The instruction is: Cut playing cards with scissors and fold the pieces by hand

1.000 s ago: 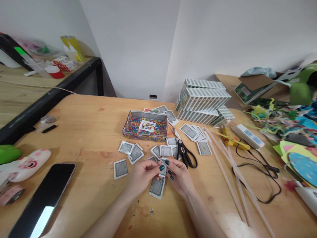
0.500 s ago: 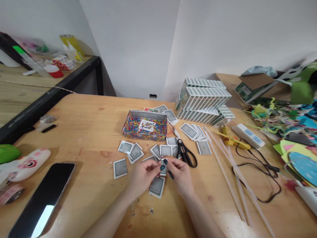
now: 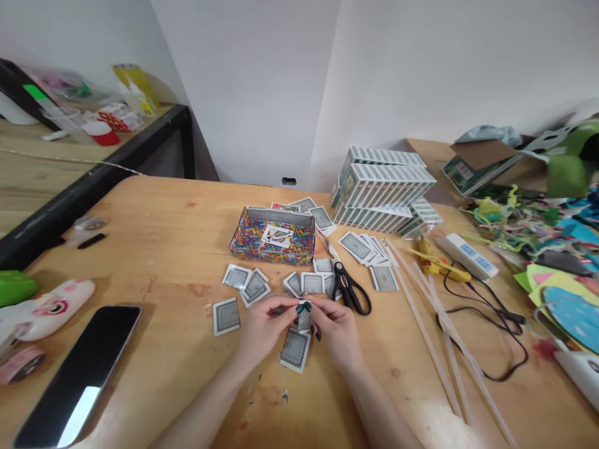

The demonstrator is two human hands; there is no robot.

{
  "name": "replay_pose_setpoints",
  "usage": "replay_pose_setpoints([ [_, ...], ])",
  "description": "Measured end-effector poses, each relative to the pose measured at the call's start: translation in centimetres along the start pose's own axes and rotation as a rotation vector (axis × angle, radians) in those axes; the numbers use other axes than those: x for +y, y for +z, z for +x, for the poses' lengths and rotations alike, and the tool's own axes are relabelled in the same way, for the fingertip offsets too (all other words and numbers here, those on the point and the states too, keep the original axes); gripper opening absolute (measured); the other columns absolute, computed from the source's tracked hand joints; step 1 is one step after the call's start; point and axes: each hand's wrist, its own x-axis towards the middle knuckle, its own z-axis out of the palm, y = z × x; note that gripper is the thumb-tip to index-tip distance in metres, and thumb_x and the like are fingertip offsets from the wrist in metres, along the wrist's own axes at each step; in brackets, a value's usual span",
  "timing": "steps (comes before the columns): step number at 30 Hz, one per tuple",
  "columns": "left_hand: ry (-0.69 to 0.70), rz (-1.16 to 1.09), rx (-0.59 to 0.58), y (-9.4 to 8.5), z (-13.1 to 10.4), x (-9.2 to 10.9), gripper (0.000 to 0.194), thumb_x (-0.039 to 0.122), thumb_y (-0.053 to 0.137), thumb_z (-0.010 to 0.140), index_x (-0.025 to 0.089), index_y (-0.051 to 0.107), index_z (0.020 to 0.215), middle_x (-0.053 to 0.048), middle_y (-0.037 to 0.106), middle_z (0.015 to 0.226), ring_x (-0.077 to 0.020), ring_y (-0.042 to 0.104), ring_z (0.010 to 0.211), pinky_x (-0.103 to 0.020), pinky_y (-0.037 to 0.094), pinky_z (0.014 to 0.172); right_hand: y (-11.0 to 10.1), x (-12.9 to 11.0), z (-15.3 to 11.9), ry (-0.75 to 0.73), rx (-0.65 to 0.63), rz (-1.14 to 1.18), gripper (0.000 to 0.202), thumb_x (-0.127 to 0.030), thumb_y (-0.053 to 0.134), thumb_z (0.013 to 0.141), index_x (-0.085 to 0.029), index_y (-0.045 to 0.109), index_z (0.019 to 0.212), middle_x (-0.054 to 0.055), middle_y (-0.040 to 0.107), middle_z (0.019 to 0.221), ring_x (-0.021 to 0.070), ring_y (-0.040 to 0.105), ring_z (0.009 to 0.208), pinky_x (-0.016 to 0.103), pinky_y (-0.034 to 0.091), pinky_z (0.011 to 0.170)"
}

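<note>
Sitting beyond the left hand [image 3: 267, 321] and right hand [image 3: 337, 325] in the head view, a multicoloured box [image 3: 271, 256] contains a picture card [image 3: 277, 236]. Both hands pinch narrowly on a small card piece [image 3: 304, 320] between them; a grey-backed card [image 3: 294, 352] lies just nearer the wearer.

Is a stained wooden table [image 3: 163, 218]. Bears squarish card pieces [image 3: 226, 317], a multicoloured tray [image 3: 269, 254] and black-handled scissors [image 3: 345, 292] near the middle. Carries a dark phone [image 3: 80, 371] at left; stacked striped boxes [image 3: 388, 187], pale sticks [image 3: 423, 327] and a power strip [image 3: 468, 255] at right.
</note>
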Motion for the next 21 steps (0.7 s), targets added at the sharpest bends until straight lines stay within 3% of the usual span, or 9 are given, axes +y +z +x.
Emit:
replay_pose_setpoints([
  [6, 0.061, 0.026, 0.011, -0.1, 0.1, 0.3, 0.012, 0.024, 0.063, 0.072, 0.019, 0.071, 0.079, -0.006, 0.068, 0.089, -0.0180, 0.061, 0.084, -0.028, 0.049, 0.074, 0.2, -0.1, -0.1, -0.003, -0.037, 0.019, 0.029, -0.033, 0.067, 0.070, -0.015, 0.067, 0.092, -0.004, 0.055, 0.050, 0.0061, 0.038, 0.039, 0.018, 0.030, 0.038],
  [11, -0.028, -0.114, 0.051, 0.1, 0.1, 0.7, 0.009, 0.024, 0.065, 0.069, 0.017, 0.071, 0.072, -0.004, 0.066, 0.080, -0.0163, 0.061, 0.077, -0.024, 0.048, 0.068, 0.2, 0.0, -0.1, 0.052, -0.134, 0.098, 0.027, -0.033, 0.067, 0.071, -0.015, 0.060, 0.090, -0.007, 0.049, 0.045, 0.0047, 0.038, 0.035, 0.015, 0.027, 0.034],
  [17, -0.187, -0.280, 0.121, 0.3, 0.0, 1.2, 0.015, 0.029, 0.067, 0.066, 0.014, 0.069, 0.064, 0.000, 0.060, 0.059, -0.0118, 0.055, 0.058, -0.021, 0.045, 0.056, 0.0, -0.2, -0.1, 0.194, -0.294, 0.208, 0.029, -0.036, 0.065, 0.074, -0.015, 0.057, 0.093, -0.005, 0.056, 0.048, 0.0058, 0.045, 0.030, 0.014, 0.026, 0.029],
  [21, -0.173, -0.279, 0.154, 0.4, -0.1, 1.4, 0.015, 0.028, 0.069, 0.064, 0.014, 0.069, 0.067, -0.002, 0.064, 0.066, -0.0123, 0.056, 0.062, -0.021, 0.045, 0.058, 0.3, -0.6, -0.3, 0.277, -0.387, 0.282, 0.028, -0.040, 0.065, 0.073, -0.014, 0.058, 0.084, 0.000, 0.063, 0.059, 0.0043, 0.044, 0.029, 0.014, 0.024, 0.027],
])
